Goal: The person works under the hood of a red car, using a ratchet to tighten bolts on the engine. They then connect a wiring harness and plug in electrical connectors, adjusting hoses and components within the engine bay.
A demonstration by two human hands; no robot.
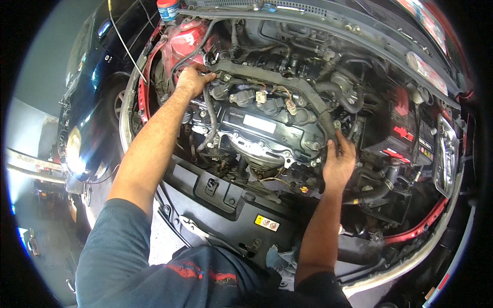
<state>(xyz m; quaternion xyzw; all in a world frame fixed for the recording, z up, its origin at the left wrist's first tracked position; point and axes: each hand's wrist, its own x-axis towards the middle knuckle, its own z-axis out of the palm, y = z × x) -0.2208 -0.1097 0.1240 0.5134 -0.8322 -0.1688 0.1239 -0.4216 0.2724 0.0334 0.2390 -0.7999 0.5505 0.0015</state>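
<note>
Where the bent fingers of the left hand meet one end of a long black wiring loom, grip cannot be told; likewise the right hand, fingers at its far end. Loom: across the engine top, behind a glossy black engine cover. Rightward: boxy black battery, red markings. Upper left: red-lidded blue tub.

Behind the black plastic engine cover, a long dark-grey plastic cowl bears slim metallic tools, with a red-and-blue cylindrical tub at the cover's rear left. In front of the cover, a broad black plastic panel bears a rectangular yellow-and-white sticker.
</note>
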